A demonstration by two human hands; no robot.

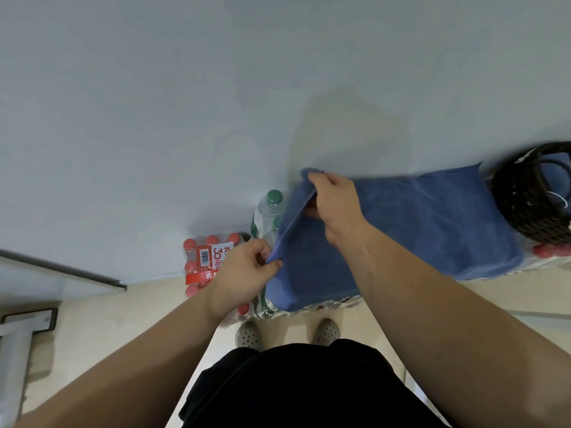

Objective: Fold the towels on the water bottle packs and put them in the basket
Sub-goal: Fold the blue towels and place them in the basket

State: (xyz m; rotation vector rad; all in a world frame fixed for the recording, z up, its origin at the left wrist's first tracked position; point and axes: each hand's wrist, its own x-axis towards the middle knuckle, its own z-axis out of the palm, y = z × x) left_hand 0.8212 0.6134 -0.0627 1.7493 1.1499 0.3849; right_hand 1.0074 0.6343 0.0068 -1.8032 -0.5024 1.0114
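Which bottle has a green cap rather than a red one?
The tall bottle standing just left of the blue towel; the packed bottles beside the left hand have red caps.

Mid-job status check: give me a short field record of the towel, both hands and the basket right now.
towel: blue towel spread over the water bottle packs, left edge lifted
left hand: left hand pinches the near left corner
right hand: right hand grips the far left corner
basket: dark woven basket at the towel's right end, blue cloth inside
fold: not yet made
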